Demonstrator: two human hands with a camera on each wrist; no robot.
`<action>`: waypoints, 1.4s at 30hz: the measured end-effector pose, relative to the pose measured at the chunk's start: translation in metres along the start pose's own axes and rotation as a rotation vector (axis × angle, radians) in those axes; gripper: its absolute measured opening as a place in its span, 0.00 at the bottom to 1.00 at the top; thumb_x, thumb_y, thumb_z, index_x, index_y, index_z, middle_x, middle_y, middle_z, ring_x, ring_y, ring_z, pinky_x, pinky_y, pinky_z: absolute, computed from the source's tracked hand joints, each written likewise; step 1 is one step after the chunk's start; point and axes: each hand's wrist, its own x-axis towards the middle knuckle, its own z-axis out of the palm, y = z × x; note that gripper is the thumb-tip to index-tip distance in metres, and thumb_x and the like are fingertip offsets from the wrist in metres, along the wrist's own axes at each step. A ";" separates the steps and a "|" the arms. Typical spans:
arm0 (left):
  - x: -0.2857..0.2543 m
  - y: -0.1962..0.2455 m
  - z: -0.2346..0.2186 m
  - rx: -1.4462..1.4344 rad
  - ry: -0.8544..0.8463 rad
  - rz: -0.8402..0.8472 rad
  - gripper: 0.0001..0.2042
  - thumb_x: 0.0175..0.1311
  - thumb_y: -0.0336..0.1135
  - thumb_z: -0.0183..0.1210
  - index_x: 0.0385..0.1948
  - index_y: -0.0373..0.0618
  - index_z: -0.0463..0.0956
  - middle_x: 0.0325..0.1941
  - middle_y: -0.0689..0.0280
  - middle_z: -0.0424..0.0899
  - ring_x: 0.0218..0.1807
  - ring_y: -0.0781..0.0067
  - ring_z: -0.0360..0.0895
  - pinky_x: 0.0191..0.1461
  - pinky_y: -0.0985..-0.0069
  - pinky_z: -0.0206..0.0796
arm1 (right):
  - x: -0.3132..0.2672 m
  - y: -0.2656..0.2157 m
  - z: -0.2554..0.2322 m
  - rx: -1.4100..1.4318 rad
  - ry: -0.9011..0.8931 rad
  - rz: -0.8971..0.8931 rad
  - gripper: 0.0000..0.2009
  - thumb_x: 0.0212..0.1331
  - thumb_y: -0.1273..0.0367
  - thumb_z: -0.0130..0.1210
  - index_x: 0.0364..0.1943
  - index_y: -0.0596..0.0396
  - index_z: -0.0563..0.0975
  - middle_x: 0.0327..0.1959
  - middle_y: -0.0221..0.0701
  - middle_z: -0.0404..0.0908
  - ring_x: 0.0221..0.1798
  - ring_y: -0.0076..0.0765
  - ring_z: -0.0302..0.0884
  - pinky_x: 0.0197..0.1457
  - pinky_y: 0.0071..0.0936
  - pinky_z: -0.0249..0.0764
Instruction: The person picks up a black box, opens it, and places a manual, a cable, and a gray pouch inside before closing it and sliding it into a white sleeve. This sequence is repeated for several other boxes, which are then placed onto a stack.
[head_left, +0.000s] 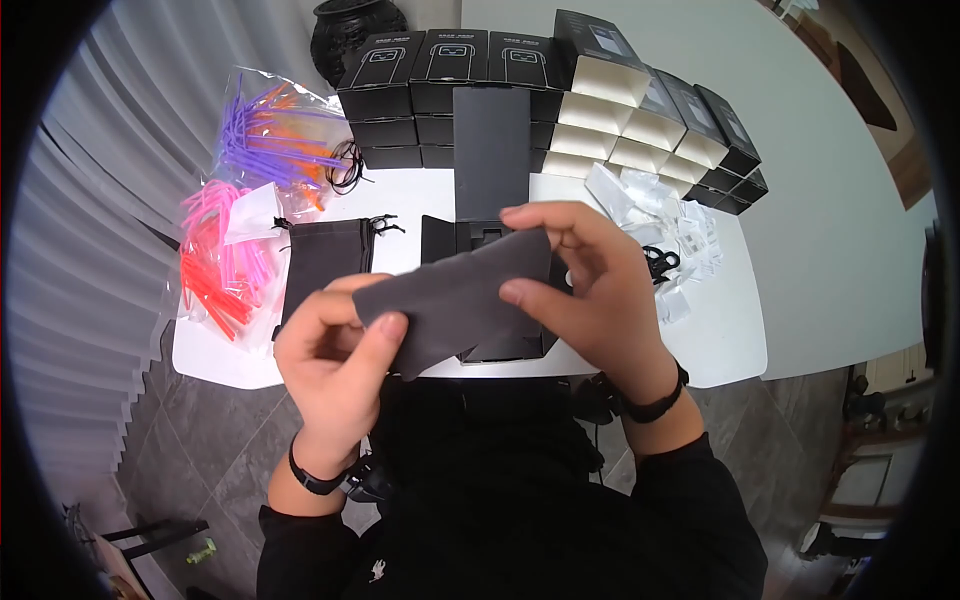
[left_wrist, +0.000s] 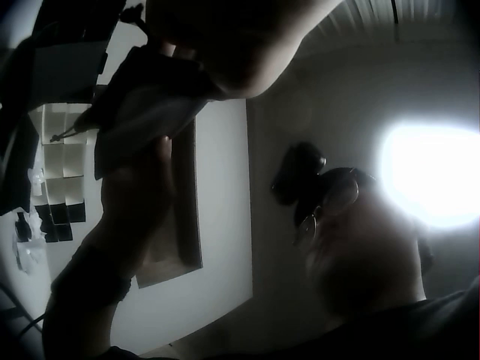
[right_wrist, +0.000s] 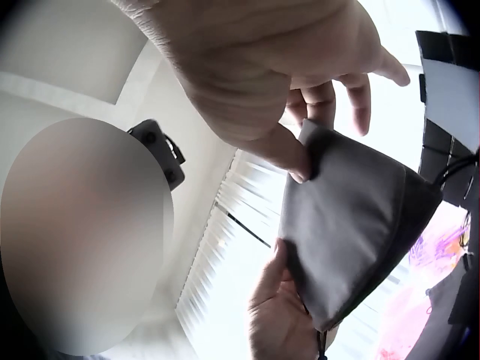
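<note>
A dark grey drawstring pouch point(head_left: 455, 300) is stretched between both hands above an open black box point(head_left: 505, 348). My left hand point(head_left: 335, 350) pinches its left end, thumb on the near face. My right hand point(head_left: 600, 290) grips the other end, thumb in front and fingers partly behind. In the right wrist view the pouch point(right_wrist: 345, 217) hangs tilted, with cords at its corners, between my right hand point(right_wrist: 262, 67) above and my left hand point(right_wrist: 281, 319) below. The left wrist view is dark; the pouch point(left_wrist: 150, 112) shows beside my right hand point(left_wrist: 135, 195).
Another black drawstring pouch point(head_left: 325, 255) lies at the left, beside bags of purple strips point(head_left: 250, 135) and pink strips point(head_left: 235, 250). Stacked black boxes point(head_left: 450, 65) line the back. White packets point(head_left: 680, 235) and a black cable point(head_left: 660, 264) lie at the right.
</note>
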 end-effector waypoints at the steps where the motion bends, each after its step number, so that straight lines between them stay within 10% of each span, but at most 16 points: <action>1: 0.004 0.002 0.005 -0.043 0.042 -0.040 0.05 0.65 0.22 0.62 0.34 0.35 0.74 0.46 0.54 0.84 0.43 0.79 0.80 0.48 0.80 0.72 | 0.004 0.001 0.001 0.196 -0.027 0.068 0.27 0.52 0.82 0.67 0.58 0.59 0.73 0.43 0.29 0.77 0.46 0.21 0.75 0.57 0.23 0.75; 7: 0.013 -0.015 0.004 -0.297 0.095 -0.299 0.04 0.72 0.28 0.57 0.39 0.38 0.73 0.37 0.60 0.85 0.34 0.81 0.82 0.41 0.82 0.75 | 0.001 0.016 0.016 0.621 0.153 0.267 0.30 0.56 0.84 0.63 0.64 0.61 0.66 0.50 0.36 0.79 0.55 0.28 0.78 0.58 0.26 0.78; 14: 0.009 -0.037 0.000 -0.417 0.190 -0.639 0.10 0.78 0.36 0.50 0.40 0.38 0.74 0.37 0.61 0.86 0.32 0.78 0.83 0.36 0.81 0.77 | -0.008 0.043 0.015 0.931 -0.185 0.671 0.26 0.58 0.78 0.64 0.61 0.63 0.70 0.55 0.37 0.79 0.56 0.33 0.79 0.61 0.35 0.77; 18: 0.000 -0.043 -0.001 -1.010 -0.007 -0.622 0.37 0.74 0.62 0.47 0.64 0.30 0.64 0.65 0.48 0.74 0.67 0.57 0.73 0.71 0.62 0.63 | -0.019 0.040 0.025 1.062 0.017 0.705 0.25 0.57 0.77 0.65 0.59 0.64 0.71 0.54 0.37 0.79 0.55 0.33 0.79 0.61 0.36 0.77; 19: -0.012 -0.057 0.001 -1.175 -0.047 -0.570 0.45 0.70 0.68 0.48 0.70 0.28 0.56 0.75 0.49 0.62 0.78 0.54 0.56 0.80 0.57 0.46 | -0.022 0.039 0.029 1.112 0.085 0.720 0.25 0.57 0.77 0.65 0.59 0.64 0.71 0.54 0.37 0.79 0.55 0.34 0.80 0.61 0.35 0.77; 22: -0.037 -0.075 0.015 -0.959 -0.197 -0.504 0.44 0.69 0.65 0.53 0.71 0.30 0.55 0.76 0.51 0.61 0.78 0.56 0.55 0.80 0.57 0.46 | -0.036 0.053 0.045 1.015 0.153 0.630 0.24 0.58 0.76 0.65 0.59 0.65 0.71 0.52 0.37 0.79 0.53 0.34 0.80 0.57 0.33 0.79; 27: -0.036 -0.057 0.013 -0.532 0.190 -0.750 0.10 0.73 0.25 0.53 0.52 0.34 0.76 0.45 0.61 0.86 0.41 0.75 0.85 0.46 0.79 0.77 | -0.045 0.050 0.036 0.731 0.024 0.810 0.19 0.61 0.72 0.64 0.54 0.65 0.75 0.46 0.32 0.81 0.43 0.23 0.80 0.41 0.20 0.76; 42: -0.001 -0.037 -0.002 -0.247 -0.244 -0.740 0.16 0.71 0.27 0.58 0.58 0.35 0.74 0.35 0.64 0.87 0.27 0.77 0.83 0.27 0.86 0.71 | -0.027 0.037 -0.001 0.449 -0.078 0.745 0.13 0.67 0.66 0.59 0.48 0.62 0.80 0.36 0.31 0.85 0.31 0.21 0.82 0.26 0.19 0.78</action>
